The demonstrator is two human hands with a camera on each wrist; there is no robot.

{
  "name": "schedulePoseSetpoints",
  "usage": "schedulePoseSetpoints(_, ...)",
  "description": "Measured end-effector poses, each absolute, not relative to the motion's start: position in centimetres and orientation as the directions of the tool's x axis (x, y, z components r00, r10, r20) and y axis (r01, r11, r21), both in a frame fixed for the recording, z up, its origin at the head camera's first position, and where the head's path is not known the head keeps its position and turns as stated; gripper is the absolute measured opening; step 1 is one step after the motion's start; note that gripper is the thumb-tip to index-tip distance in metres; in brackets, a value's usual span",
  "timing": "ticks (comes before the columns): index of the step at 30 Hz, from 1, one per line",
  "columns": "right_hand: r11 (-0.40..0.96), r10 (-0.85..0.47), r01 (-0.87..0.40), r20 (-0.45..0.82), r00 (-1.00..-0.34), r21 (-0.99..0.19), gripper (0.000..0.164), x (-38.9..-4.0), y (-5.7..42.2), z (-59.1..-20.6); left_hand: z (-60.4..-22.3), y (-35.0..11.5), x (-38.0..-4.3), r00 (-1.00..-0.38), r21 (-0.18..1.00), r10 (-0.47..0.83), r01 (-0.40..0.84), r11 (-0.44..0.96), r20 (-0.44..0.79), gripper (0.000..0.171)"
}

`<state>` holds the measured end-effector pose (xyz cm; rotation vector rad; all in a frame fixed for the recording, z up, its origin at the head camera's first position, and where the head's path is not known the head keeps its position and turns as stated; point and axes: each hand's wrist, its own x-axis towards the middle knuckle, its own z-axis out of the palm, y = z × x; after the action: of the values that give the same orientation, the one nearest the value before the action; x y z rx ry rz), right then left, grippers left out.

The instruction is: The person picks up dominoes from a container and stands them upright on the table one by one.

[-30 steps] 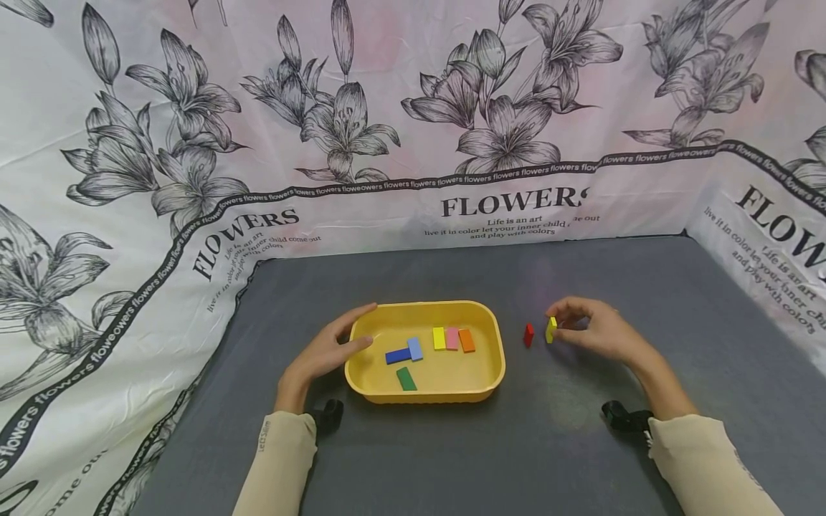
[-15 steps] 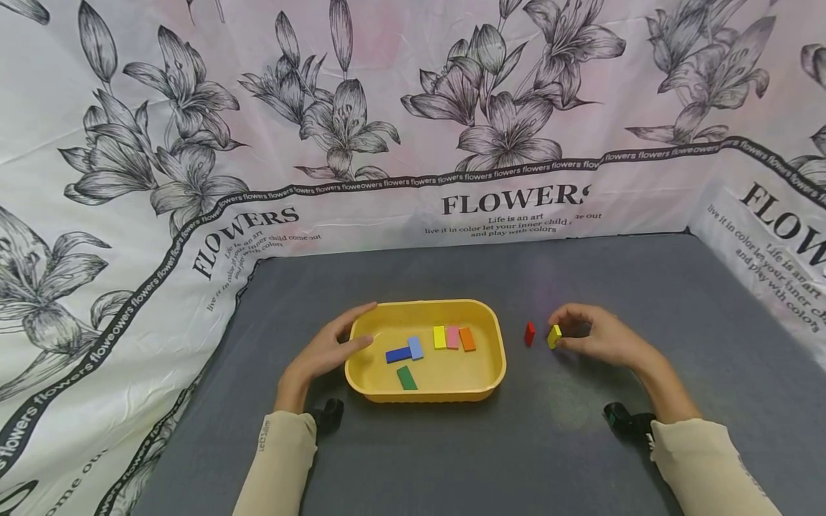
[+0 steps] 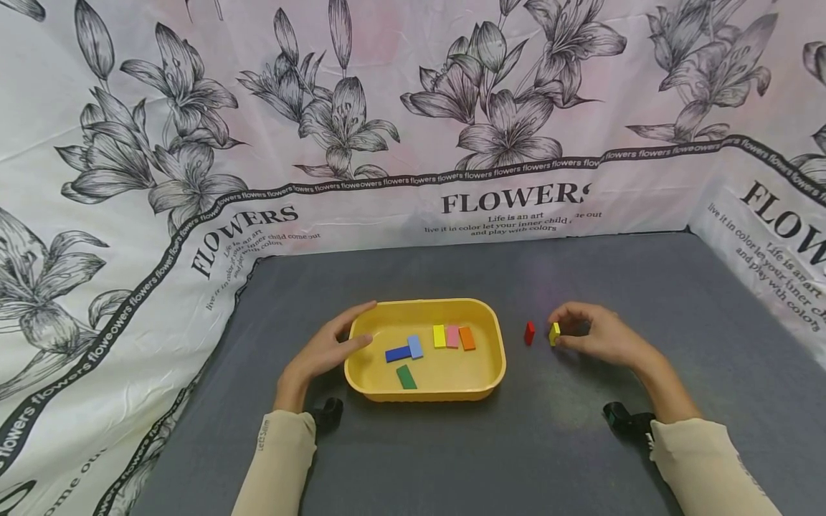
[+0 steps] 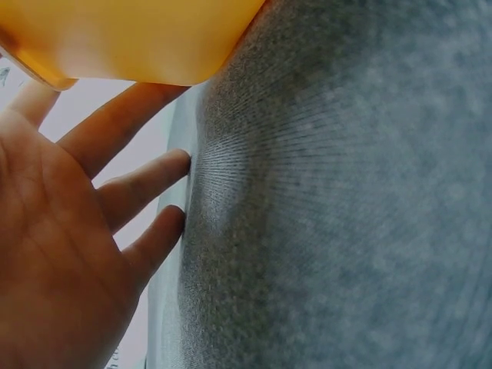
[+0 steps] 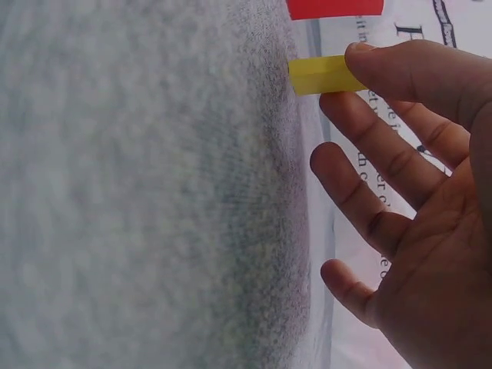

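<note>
At the left end of the yellow tray (image 3: pixel 422 395), my left hand (image 3: pixel 323 355) grips the rim, its thumb over the edge and index finger along the outer wall. The other fingers spread below the tray (image 4: pixel 146 46) in the left wrist view. My right hand (image 3: pixel 600 333) pinches a small yellow block (image 3: pixel 554 334) between thumb and fingers. That yellow block (image 5: pixel 319 75) stands on end at the table surface in the right wrist view. Just left of it a red block (image 3: pixel 530 333) stands upright by itself.
Inside the tray lie a dark blue block (image 3: pixel 398 353), a light blue block (image 3: pixel 415 347), a green block (image 3: pixel 406 377), and yellow (image 3: pixel 439 336), pink (image 3: pixel 452 337) and orange (image 3: pixel 467 338) blocks in a row. Flower-printed cloth (image 3: pixel 361 215) borders the grey table (image 3: pixel 452 459).
My right hand has shifted slightly right and down with the yellow block, widening its gap from the red block. My left hand and the tray have stayed in place.
</note>
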<state>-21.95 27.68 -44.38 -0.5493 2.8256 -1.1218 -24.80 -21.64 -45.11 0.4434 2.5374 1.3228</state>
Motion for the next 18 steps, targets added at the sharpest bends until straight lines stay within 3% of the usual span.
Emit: schedulePoseSetpoints(18, 0.678, -0.344, -0.297, 0.066, -0.937, -0.672, 0.033, -21.87, 27.79, -43.88, -45.14, -21.68, -24.86, -0.92, 0.824, 0.386, 0.164, 0.542, -0.07, 0.062)
